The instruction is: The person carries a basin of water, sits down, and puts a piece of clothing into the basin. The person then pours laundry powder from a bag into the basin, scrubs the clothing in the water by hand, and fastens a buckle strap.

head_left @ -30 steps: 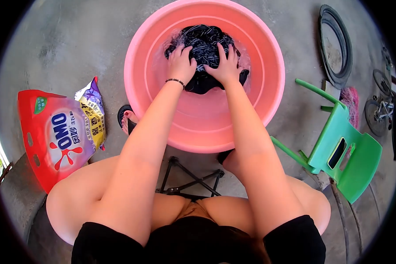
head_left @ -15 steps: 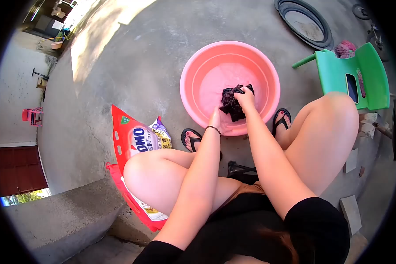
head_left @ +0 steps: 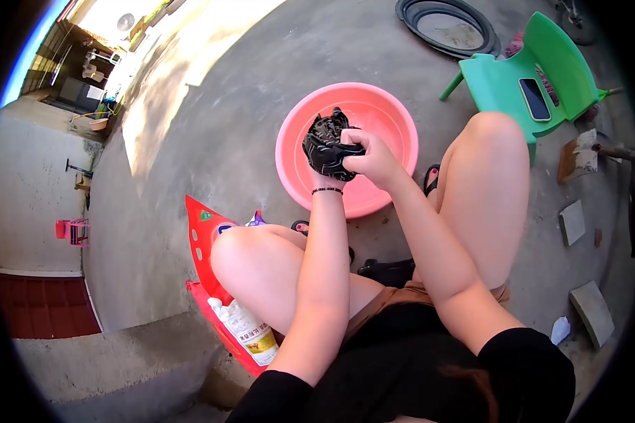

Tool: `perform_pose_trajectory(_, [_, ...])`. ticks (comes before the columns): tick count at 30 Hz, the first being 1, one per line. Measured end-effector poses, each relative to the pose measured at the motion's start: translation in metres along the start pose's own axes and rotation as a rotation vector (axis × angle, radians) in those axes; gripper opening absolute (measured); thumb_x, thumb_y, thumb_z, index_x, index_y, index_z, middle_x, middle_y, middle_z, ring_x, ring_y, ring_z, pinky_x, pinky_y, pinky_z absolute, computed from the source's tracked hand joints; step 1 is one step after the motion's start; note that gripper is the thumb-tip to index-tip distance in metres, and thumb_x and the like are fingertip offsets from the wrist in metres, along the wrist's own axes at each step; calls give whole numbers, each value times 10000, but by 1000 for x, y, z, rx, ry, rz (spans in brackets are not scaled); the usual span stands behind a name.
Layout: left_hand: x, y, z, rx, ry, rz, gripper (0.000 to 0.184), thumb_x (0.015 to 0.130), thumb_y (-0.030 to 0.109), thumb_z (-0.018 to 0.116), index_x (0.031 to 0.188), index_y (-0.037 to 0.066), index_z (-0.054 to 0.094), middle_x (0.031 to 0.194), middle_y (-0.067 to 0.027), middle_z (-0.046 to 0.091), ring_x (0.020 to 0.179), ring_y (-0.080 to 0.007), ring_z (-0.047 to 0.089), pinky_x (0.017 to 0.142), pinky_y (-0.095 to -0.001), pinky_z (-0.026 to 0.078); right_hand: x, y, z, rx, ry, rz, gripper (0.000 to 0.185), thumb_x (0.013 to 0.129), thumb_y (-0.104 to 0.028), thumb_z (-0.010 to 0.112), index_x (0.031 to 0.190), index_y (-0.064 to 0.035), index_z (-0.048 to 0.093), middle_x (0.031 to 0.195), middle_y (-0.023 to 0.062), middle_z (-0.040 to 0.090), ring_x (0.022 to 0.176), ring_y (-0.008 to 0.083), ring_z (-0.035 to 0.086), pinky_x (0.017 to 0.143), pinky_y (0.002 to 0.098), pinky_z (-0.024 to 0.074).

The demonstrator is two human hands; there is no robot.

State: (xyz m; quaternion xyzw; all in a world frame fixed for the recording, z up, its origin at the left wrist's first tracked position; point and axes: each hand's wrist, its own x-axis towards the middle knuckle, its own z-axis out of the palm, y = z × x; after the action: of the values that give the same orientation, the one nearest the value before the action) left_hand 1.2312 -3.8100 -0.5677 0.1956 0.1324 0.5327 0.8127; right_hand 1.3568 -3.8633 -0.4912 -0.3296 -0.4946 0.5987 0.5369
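A dark, wet-looking black cloth [head_left: 324, 149] with thin pale lines is held bunched over the left part of the pink basin [head_left: 403, 120]. It covers most of my left hand [head_left: 327, 179], whose fingers are hidden in or behind it; a beaded bracelet circles that wrist. With curled fingers, my right hand [head_left: 374, 158] grips the cloth's right edge. The pink basin stands on the floor between my feet, and its inside shows to the right of the cloth. What kind of garment or piece the cloth is, I cannot tell.
On the right, a green chair [head_left: 504, 81] bears a phone [head_left: 534, 99]. Black tyres [head_left: 448, 27] lie beyond the basin. A red detergent bag [head_left: 199, 236] stands by my left knee, with a white packet [head_left: 240, 323] close by. Concrete slabs [head_left: 591, 314] lie at right.
Both hands have lifted the black cloth from inside the basin to above its left side. The cloth is now spread over my left hand. The view has shifted too.
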Motion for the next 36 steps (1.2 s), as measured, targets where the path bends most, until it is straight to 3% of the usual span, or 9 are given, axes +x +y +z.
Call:
perform_pose_trajectory(1, [4, 2, -1, 66, -122, 104, 328, 910, 348, 387, 1060, 97, 536, 1032, -60, 561, 943, -224, 528, 851, -368, 441, -3, 0, 0, 15, -11, -6, 180, 587, 5, 512, 599, -89, 359, 650, -47, 353, 615, 59, 347, 560, 223, 297])
perform_pose_trajectory(2, [-5, 3, 30, -30, 85, 127, 233, 892, 241, 459, 1039, 80, 540, 1003, -57, 564, 904, -208, 540, 815, -348, 462, -5, 0, -1, 32, -24, -10, 179, 581, 9, 506, 590, -89, 356, 648, -47, 351, 610, 60, 343, 552, 225, 297])
perform_pose_trajectory(5, [7, 11, 7, 502, 96, 251, 257, 847, 6, 494, 1098, 40, 533, 1003, -57, 577, 850, -183, 569, 758, -304, 498, -4, 4, -6, 165, 83, 54, 143, 585, -3, 480, 671, -81, 396, 645, -43, 375, 608, 62, 372, 536, 225, 313])
perform_pose_trajectory(11, [-1, 32, 16, 257, 244, 160, 325, 866, 115, 443, 1156, -15, 513, 1056, -141, 609, 932, -246, 611, 799, -366, 524, 16, 57, -3, 63, 596, -92, 489, 841, -327, 605, 1225, -40, 507, 1080, 135, 578, 1021, 168, 545, 908, 292, 407])
perform_pose_trajectory(16, [3, 58, 6, 560, 358, 62, 405, 710, -9, 461, 1103, -30, 556, 1015, -114, 620, 894, -227, 615, 793, -322, 511, 39, 95, -13, 387, 459, 227, 409, 918, -302, 495, 1162, 21, 550, 1064, 122, 607, 980, 181, 583, 859, 281, 451])
perform_pose_trajectory(21, [19, 68, 65, 1132, 111, -75, 258, 616, -61, 503, 840, -5, 620, 802, -12, 599, 735, -105, 554, 726, -250, 458, 79, 130, -32, 775, 136, 526, 288, 880, -245, 524, 1004, -1, 613, 942, 127, 647, 810, 180, 640, 717, 307, 536])
perform_pose_trajectory(27, [26, 64, 79, 1809, -228, -95, 334, 569, -20, 526, 879, 9, 645, 782, -146, 606, 886, -315, 515, 807, -366, 440, 93, 115, -32, 886, -10, 496, 277, 836, -266, 602, 978, -29, 615, 898, 124, 642, 757, 186, 636, 651, 310, 536])
perform_pose_trajectory(30, [22, 66, 66, 1904, -325, -164, 274, 549, -35, 514, 790, 10, 637, 763, -165, 587, 800, -334, 499, 757, -376, 447, 93, 130, -23, 807, 102, 577, 277, 835, -267, 605, 981, -31, 616, 896, 123, 641, 755, 184, 632, 644, 306, 528])
perform_pose_trajectory(36, [-2, 92, 40, 1508, -23, -445, 411, 681, -2, 534, 1091, 0, 566, 991, -85, 601, 953, -150, 543, 838, -285, 439, 55, 141, -4, 389, 141, 628, 295, 829, -273, 592, 1019, -48, 620, 890, 108, 637, 741, 170, 613, 646, 280, 494])
